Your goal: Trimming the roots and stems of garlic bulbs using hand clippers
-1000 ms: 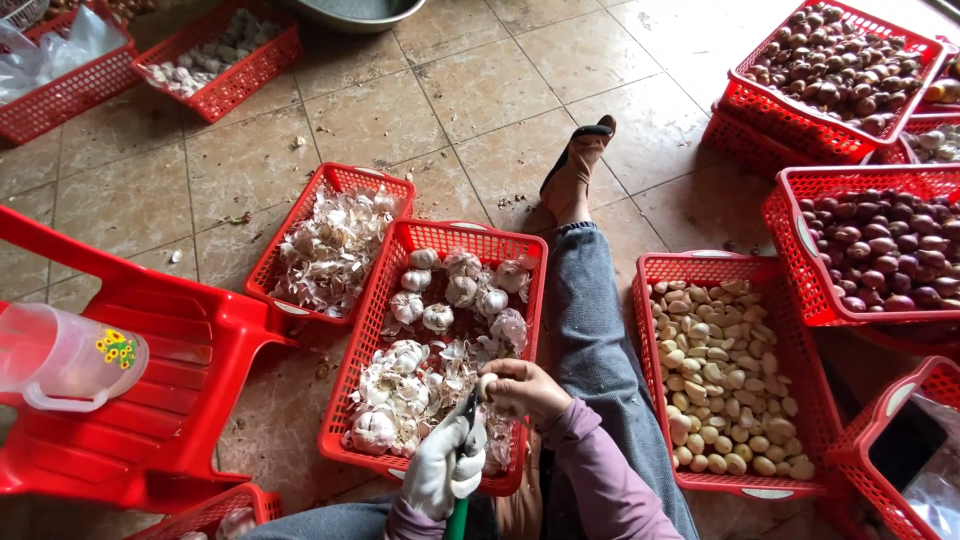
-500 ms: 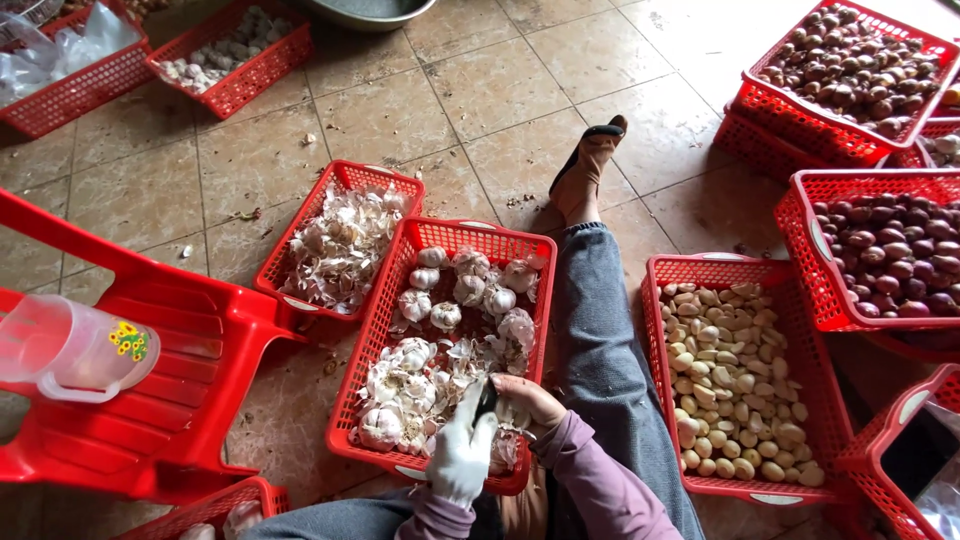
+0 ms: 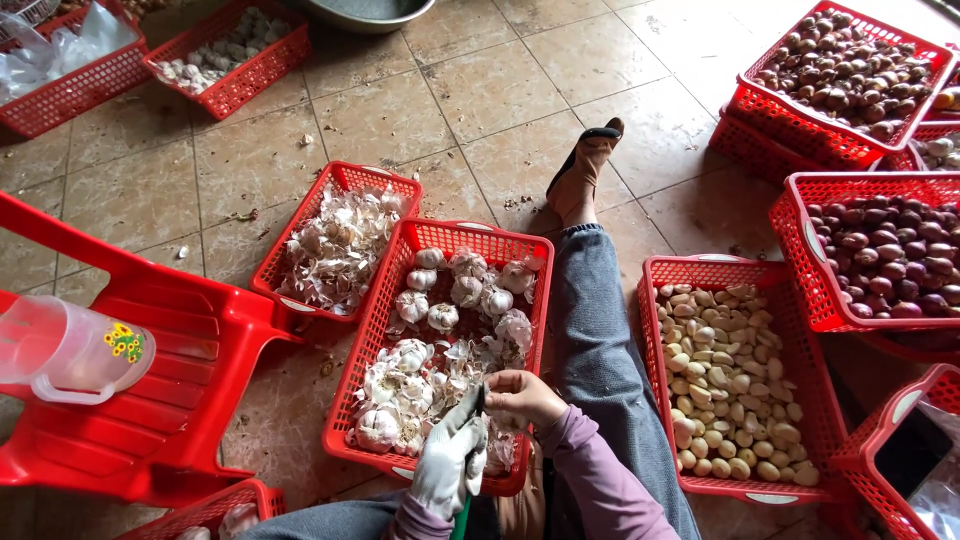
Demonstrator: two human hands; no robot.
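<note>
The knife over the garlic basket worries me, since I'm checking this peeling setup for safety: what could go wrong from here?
1. The gloved left hand holds a dark blade right against the bare right hand; a slip could cut its fingers.
2. The garlic basket lies against the outstretched leg; a leg shift might tip it.
3. Loose skins may spill on the tiled floor.

White glove on left hand (image 3: 450,462), mauve sleeves, grey trousers, black sandal (image 3: 583,150).

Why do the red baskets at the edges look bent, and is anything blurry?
Head view: the wide lens curves the edges, so the basket of peeled cloves looks bowed; soft even daylight, faint shadows; the gloved left hand and bare right hand look sharp enough, with no glare.
</note>
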